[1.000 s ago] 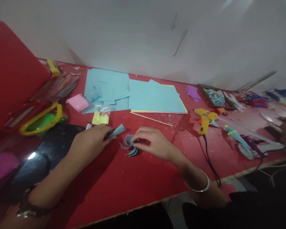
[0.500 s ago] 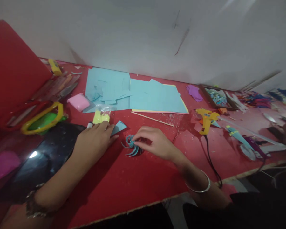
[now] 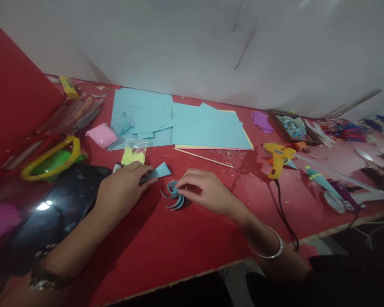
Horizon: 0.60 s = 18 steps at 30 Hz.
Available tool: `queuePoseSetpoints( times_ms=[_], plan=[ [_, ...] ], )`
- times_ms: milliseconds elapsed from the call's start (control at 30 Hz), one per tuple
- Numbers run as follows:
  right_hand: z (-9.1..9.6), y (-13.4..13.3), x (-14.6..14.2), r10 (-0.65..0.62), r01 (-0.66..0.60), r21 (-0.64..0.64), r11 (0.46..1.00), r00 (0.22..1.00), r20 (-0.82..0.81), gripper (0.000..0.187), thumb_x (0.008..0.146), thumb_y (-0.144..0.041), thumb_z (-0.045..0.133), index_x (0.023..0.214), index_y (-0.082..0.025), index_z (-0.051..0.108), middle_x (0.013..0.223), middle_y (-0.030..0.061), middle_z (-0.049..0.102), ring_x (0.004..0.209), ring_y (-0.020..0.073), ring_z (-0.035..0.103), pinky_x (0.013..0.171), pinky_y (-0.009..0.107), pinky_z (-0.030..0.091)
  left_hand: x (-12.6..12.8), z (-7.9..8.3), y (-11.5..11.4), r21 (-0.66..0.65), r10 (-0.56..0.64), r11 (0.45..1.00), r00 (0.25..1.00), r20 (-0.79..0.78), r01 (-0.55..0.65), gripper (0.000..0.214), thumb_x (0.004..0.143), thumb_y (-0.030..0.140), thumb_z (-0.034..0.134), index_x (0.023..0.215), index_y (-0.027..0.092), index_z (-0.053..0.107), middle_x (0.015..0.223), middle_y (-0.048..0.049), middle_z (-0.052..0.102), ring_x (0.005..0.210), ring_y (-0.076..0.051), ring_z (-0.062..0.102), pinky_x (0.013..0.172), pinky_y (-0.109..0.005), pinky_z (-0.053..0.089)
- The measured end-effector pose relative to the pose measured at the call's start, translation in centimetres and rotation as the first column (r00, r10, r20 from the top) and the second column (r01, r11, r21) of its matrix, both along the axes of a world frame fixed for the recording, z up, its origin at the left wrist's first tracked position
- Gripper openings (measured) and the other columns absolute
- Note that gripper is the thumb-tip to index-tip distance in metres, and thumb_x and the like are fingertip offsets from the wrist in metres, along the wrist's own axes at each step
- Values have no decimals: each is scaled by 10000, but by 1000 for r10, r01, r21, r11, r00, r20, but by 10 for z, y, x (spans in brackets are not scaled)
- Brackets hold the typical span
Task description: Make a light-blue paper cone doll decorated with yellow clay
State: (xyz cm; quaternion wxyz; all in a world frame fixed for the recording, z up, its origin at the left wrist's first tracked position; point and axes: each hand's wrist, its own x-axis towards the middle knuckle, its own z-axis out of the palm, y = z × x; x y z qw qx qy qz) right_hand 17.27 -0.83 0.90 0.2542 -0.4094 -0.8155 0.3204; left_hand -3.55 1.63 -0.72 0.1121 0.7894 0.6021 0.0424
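Observation:
A small blue paper pinwheel of curved petals (image 3: 173,196) lies on the red table (image 3: 185,238). My right hand (image 3: 205,191) rests over its right side, fingers curled and pinching its top petals. My left hand (image 3: 123,187) lies to the left, fingers closed on a blue paper triangle (image 3: 160,171) that sticks out to the right. A bangle is on my right wrist, a bracelet on my left.
Sheets of light blue paper (image 3: 192,125) lie at the back, with a thin wooden stick (image 3: 203,158) in front. A yellow glue gun (image 3: 277,158) with a black cord sits right. Pink block (image 3: 101,134), yellow packet (image 3: 132,155), green-yellow object (image 3: 51,160) and black glossy thing (image 3: 57,200) lie left.
My right hand has lifted the pinwheel's upper petals slightly. My left hand shifted the blue triangle a little. The view drifted a little.

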Motion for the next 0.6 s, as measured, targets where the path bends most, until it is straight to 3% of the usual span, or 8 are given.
queuePoseSetpoints(
  times_ms=[233,600],
  plan=[
    [3,0,1,-8,8,2,1000,1000,-16,106,841,-212,512,830,-172,609,809,16,593,737,94,541,661,213,417,-3,-3,1,7,-18,1000,1000,19,18,218,840,352,456,904,220,618,893,-25,616,729,-173,570,567,-261,356],
    [7,2,5,-65,57,-44,997,973,-221,53,804,-195,550,807,-165,595,772,2,600,686,78,542,640,217,442,-5,-7,-1,52,-131,991,988,84,127,289,853,421,414,899,226,622,867,-33,626,695,-178,568,575,-277,381]
  ],
)
